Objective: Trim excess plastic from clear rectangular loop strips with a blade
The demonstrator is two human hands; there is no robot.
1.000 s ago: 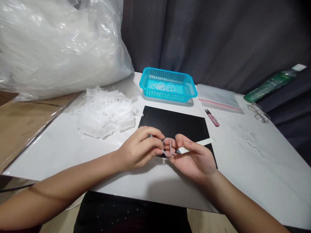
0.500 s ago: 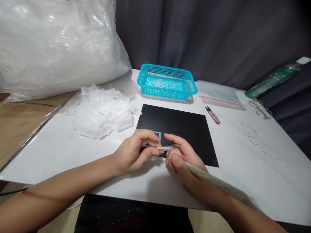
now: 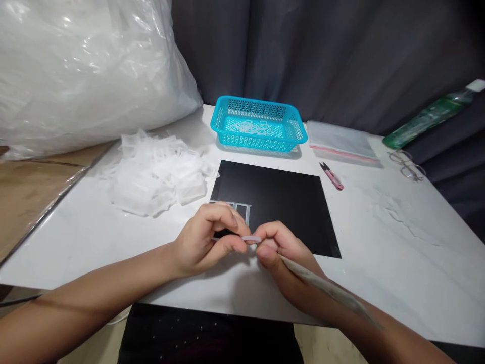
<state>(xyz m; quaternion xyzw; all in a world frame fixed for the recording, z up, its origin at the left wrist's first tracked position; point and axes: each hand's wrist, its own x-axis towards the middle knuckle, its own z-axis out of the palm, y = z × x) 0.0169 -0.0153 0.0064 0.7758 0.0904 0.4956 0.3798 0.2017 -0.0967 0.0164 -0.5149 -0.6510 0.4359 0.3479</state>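
Two hands pinch one small clear strip point(image 3: 251, 238) between them, over the near edge of the black mat point(image 3: 276, 202), so the pale plastic shows against the dark. My left hand point(image 3: 204, 240) clamps its left end, my right hand point(image 3: 282, 253) its right, with a long white strip point(image 3: 326, 288) lying across that wrist.

Basket point(image 3: 258, 124) behind mat point(image 3: 273, 205), pouch pile point(image 3: 155, 172) left, snips point(image 3: 332, 176) right, on table point(image 3: 379, 242)
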